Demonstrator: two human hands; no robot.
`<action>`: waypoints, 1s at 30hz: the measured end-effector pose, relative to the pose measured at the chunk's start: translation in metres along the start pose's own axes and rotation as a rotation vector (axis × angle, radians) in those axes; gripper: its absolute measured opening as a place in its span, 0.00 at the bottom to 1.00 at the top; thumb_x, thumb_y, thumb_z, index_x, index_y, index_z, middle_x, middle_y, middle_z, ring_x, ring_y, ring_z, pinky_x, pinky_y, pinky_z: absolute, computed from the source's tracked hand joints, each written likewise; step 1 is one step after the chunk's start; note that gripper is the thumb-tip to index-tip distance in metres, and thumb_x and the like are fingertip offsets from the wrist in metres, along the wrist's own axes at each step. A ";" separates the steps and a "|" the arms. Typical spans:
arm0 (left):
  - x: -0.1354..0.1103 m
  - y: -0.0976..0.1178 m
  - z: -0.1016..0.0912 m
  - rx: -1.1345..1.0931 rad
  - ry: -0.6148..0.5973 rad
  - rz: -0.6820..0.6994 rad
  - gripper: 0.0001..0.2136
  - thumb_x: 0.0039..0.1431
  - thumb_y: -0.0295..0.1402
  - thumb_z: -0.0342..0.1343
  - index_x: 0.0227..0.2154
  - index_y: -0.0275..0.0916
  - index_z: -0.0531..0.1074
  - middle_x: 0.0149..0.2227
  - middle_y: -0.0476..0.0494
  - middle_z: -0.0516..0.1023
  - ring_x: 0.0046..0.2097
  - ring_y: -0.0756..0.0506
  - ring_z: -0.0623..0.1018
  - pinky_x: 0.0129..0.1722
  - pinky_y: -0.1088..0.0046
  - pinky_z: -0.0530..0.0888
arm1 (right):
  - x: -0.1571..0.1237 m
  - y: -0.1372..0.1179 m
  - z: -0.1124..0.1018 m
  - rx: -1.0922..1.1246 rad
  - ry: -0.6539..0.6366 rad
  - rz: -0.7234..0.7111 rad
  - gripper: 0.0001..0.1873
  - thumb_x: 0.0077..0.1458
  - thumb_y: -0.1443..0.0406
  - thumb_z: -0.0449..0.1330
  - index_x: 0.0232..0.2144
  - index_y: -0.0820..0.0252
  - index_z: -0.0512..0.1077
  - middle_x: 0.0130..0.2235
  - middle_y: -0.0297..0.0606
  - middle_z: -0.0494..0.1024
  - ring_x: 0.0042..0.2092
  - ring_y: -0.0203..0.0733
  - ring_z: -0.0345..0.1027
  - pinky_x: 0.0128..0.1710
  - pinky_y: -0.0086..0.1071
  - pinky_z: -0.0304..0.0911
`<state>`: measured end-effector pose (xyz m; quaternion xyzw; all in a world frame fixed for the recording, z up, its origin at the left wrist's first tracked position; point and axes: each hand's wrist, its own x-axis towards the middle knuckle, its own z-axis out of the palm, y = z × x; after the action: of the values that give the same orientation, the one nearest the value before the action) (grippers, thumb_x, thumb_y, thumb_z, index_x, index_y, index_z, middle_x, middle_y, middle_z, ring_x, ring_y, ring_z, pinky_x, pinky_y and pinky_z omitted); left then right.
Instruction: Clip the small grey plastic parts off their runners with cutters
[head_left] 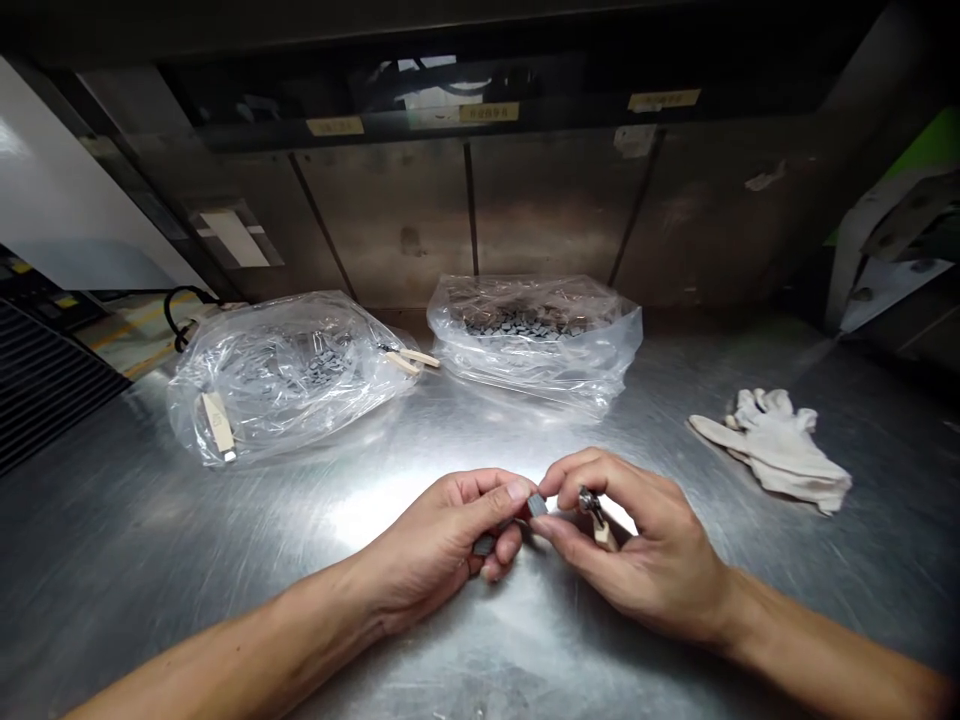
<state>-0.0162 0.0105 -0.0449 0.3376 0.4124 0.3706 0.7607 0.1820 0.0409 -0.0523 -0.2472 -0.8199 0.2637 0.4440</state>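
Between the thumb and forefinger of my left hand is a small grey ribbed piece. A second grey piece shows inside the curled fingers of the same hand. From the other side, the thumb and forefinger of my right hand close on the ribbed piece. My right hand also keeps a small pliers-like tool with a metal head and beige handle in its palm. The exact kind of tool is partly hidden by the fingers. Both hands hover low over the metal table.
Two clear plastic bags hold many small grey pieces: a left bag and a back bag. On the left bag lie a beige-handled tool and a beige flat-handled item. White gloves rest at right. A metal wall stands behind.
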 end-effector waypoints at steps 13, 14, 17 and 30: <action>0.000 -0.005 0.001 -0.181 0.038 0.013 0.08 0.60 0.31 0.65 0.41 0.34 0.78 0.21 0.51 0.69 0.23 0.55 0.63 0.24 0.81 0.60 | 0.001 0.007 0.006 0.003 0.027 -0.051 0.09 0.58 0.71 0.64 0.38 0.58 0.67 0.36 0.34 0.76 0.36 0.37 0.69 0.37 0.33 0.64; 0.000 -0.005 0.002 -0.192 0.049 0.013 0.08 0.60 0.31 0.66 0.40 0.33 0.79 0.23 0.50 0.69 0.23 0.55 0.62 0.23 0.81 0.60 | 0.002 0.007 0.003 0.006 0.008 -0.059 0.09 0.57 0.71 0.64 0.38 0.58 0.68 0.36 0.34 0.75 0.36 0.37 0.69 0.38 0.33 0.64; 0.000 -0.004 0.002 -0.214 0.095 0.016 0.08 0.58 0.30 0.67 0.39 0.31 0.80 0.29 0.46 0.74 0.24 0.57 0.62 0.22 0.82 0.60 | 0.006 0.008 -0.008 -0.032 -0.076 -0.052 0.07 0.57 0.70 0.63 0.38 0.60 0.70 0.35 0.35 0.75 0.36 0.38 0.67 0.38 0.34 0.62; 0.000 -0.004 0.002 -0.191 0.193 0.005 0.13 0.51 0.30 0.73 0.39 0.31 0.84 0.32 0.40 0.79 0.26 0.57 0.65 0.23 0.83 0.64 | -0.002 0.014 -0.015 -0.340 -0.346 0.126 0.05 0.54 0.71 0.58 0.34 0.59 0.73 0.35 0.36 0.76 0.37 0.43 0.66 0.39 0.37 0.55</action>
<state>-0.0137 0.0080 -0.0472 0.2276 0.4457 0.4406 0.7453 0.1980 0.0528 -0.0560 -0.3203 -0.8992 0.1876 0.2316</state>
